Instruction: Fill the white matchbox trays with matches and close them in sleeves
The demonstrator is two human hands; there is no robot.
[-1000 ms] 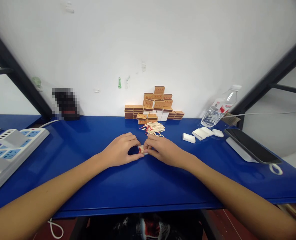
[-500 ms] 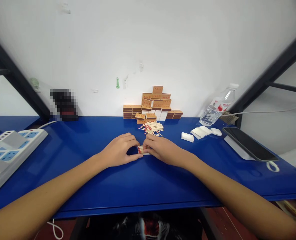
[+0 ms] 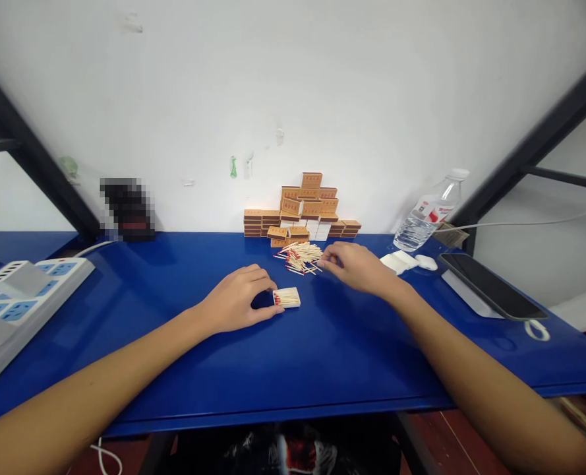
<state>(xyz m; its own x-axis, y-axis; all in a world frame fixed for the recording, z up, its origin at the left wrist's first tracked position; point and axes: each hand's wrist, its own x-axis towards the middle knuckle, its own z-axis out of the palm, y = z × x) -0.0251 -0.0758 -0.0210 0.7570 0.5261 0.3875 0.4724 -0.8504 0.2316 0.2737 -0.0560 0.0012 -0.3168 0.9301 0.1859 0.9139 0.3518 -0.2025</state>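
Observation:
A small white matchbox tray (image 3: 293, 296) lies on the blue table, partly filled with red-tipped matches. My left hand (image 3: 240, 298) grips the tray's left end between thumb and fingers. Behind it is a loose heap of matchsticks (image 3: 302, 254), most of their red heads pointing left. At the heap's right edge, my right hand (image 3: 354, 265) has thumb and forefinger pinched on the end of a matchstick; the other fingers are curled.
Stacked brown matchboxes (image 3: 311, 208) stand against the wall. To the right are a water bottle (image 3: 428, 212), white trays (image 3: 399, 262) partly hidden by my right hand, and a phone (image 3: 493, 285). A power strip (image 3: 35, 307) lies at the left.
My right hand has moved from the tray up and right to the matchstick heap, uncovering the tray's right part. My left hand stays on the tray.

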